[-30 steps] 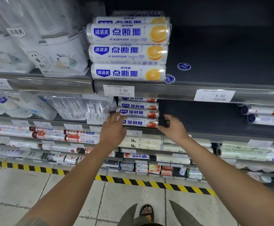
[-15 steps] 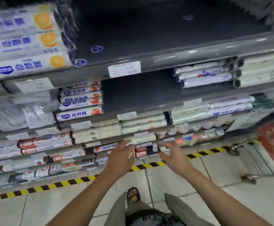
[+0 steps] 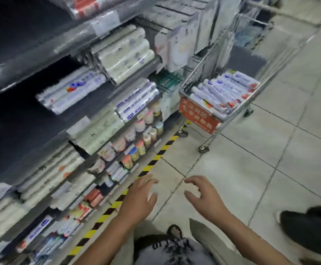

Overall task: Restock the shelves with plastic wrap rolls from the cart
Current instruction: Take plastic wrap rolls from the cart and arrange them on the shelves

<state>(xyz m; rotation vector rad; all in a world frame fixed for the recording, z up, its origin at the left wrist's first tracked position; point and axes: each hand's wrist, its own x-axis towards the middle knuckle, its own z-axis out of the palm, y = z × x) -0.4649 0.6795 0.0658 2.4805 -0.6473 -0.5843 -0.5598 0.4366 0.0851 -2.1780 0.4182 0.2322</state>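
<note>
Left hand [image 3: 139,199] and right hand [image 3: 205,197] lower centre, fingers spread loose, holding nothing, above tiled floor [image 3: 251,169]. Plastic wrap rolls [image 3: 224,94] piled in cart [image 3: 199,115], upper right. Shelves [image 3: 98,113] fill left.

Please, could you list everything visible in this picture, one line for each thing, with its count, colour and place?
cart: one, silver wire, upper right
plastic wrap rolls: several, white with blue labels, inside the cart
sign: one, red, cart's front
shelves: several tiers, dark grey, left side
roll packs: many, white or pale green, on the shelves
small bottles: many, mixed colours, lower tiers
striped tape: one line, yellow and black, floor along the shelves
shoe: one, black, right edge
left grip: one, bare, empty, above the floor
right grip: one, bare, empty, above the floor
</note>
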